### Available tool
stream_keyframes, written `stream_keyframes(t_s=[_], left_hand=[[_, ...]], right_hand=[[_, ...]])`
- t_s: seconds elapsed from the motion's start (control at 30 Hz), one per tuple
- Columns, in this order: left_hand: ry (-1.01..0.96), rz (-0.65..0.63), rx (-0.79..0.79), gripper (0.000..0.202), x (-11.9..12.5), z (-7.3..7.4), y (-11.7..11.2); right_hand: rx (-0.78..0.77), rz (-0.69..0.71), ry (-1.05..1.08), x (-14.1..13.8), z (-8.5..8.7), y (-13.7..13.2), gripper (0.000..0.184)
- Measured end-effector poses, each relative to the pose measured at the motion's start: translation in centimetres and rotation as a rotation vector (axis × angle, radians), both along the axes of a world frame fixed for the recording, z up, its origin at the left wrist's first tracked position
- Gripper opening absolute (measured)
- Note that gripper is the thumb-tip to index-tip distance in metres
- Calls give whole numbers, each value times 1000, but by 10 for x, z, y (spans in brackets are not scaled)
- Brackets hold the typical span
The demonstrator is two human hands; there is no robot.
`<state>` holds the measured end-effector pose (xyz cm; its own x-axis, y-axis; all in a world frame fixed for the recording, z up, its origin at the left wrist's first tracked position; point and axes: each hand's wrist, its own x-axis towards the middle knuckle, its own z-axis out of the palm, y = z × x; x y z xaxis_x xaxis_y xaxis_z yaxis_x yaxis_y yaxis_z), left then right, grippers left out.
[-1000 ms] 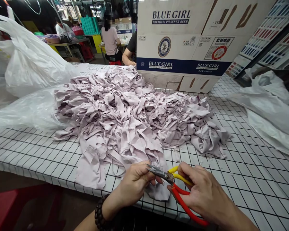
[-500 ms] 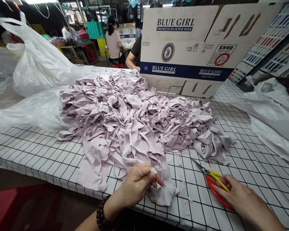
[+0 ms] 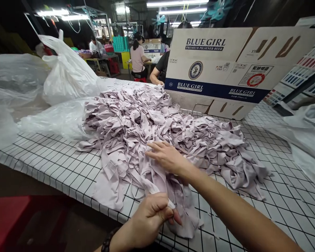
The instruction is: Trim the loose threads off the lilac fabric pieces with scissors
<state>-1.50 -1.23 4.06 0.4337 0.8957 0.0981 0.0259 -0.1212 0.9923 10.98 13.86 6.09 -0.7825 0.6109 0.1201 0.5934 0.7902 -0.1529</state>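
Checked worktop (image 3: pixel 68 157) under heaped cloth (image 3: pixel 136 119) — left hand (image 3: pixel 153 213): fingers pinching cloth edge — right hand (image 3: pixel 169 157): fingers extended, loosely parted, over cloth.

Bare left hand (image 3: pixel 149 213), dark bracelet (image 3: pixel 108 242) of round beads at its wrist (image 3: pixel 120 238); bare right forearm (image 3: pixel 231 203).

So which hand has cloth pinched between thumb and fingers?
The left hand, with dark wrist beads, pinches cloth; the right hand is over the pile, fingers extended.

One fabric heap (image 3: pixel 168 127), one bracelet (image 3: pixel 108 240)
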Motion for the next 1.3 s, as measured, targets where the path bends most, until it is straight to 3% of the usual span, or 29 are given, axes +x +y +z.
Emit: stream_keyframes(t_s=[0.1, 0.23, 0.33, 0.43, 0.53, 0.6, 0.63, 0.67, 0.7, 0.77, 0.8, 0.83, 0.93, 1.1, 1.2, 1.3], left_hand=[[5, 32, 3, 60, -8, 1, -5], [-6, 105, 34, 53, -25, 0, -2], [7, 206, 87, 49, -42, 0, 16], [173, 382, 121, 44, -56, 7, 38], [504, 664, 149, 33, -56, 24, 42], [549, 832, 181, 33, -46, 35, 29], [464, 825, 199, 33, -36, 39, 19], [318, 718, 189, 32, -24, 41, 9], [135, 501, 126, 37, -10, 41, 0], [-204, -50, -256, 57, 23, 35, -10], [-387, -189, -451, 69, 38, 30, -10], [-551, -209, -561, 74, 52, 24, -8], [-834, 56, -735, 56, 78, 12, 3], [-907, 203, -1016, 39, 80, 7, 6], [-849, 290, -976, 46, 73, 6, 1], [-683, 304, -845, 53, 60, 5, -2]], right_hand=[[-27, 48, 54, -18, 3, 29, 19], [-11, -87, 233, 26, 30, 37, 17], [-29, -209, 446, 77, 58, 21, 23], [-170, -309, 638, 110, 78, -6, 20], [-240, -400, 638, 115, 81, -33, 19], [-204, -466, 609, 106, 77, -49, 19], [-157, -493, 590, 100, 74, -57, 20], [-87, -509, 566, 93, 72, -65, 20], [5, -515, 536, 86, 69, -74, 22], [224, -487, 458, 75, 65, -92, 27], [328, -465, 409, 71, 63, -102, 29], [416, -447, 355, 68, 60, -111, 30], [583, -450, 214, 64, 51, -138, 32], [641, -470, 157, 69, 25, -164, 36], [591, -367, 152, 74, 12, -173, 33], [353, -312, 149, 85, 12, -174, 29]])
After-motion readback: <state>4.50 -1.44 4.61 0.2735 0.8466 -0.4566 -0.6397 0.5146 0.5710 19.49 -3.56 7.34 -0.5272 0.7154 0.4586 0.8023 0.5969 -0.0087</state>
